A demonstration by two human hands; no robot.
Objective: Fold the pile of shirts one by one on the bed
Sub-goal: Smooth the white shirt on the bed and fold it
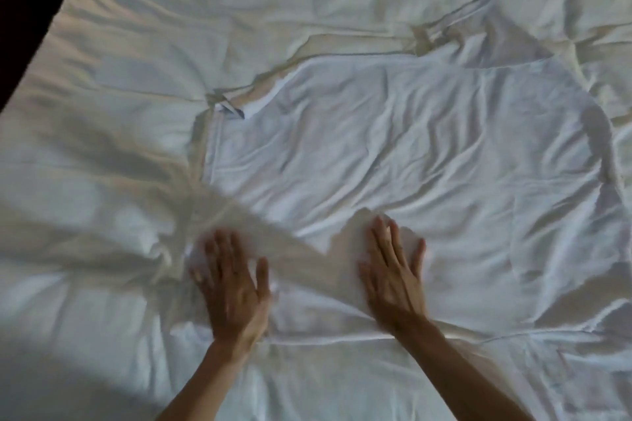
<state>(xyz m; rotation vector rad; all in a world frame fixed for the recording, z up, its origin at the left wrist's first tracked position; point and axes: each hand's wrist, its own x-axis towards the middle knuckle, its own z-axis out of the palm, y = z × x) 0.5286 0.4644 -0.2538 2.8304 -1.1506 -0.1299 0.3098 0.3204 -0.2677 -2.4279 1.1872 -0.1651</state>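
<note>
Two hands flat on white shirt [393, 147], wrinkled, spread near bed [119, 61] front edge; L hand [232, 284] & R hand [393, 277] fingers straight, pressing, grasping nothing.

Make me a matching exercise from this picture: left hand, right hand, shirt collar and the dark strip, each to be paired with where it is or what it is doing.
Column one:
1. left hand
2. right hand
3. shirt collar
4. dark strip

Column two:
A. at the far left end of the spread white shirt
B. beyond the bed's far left edge
C. flat on the shirt's near left corner
D. flat on the shirt's near edge, nearer its middle

Pairs: 1-C, 2-D, 3-A, 4-B
</note>
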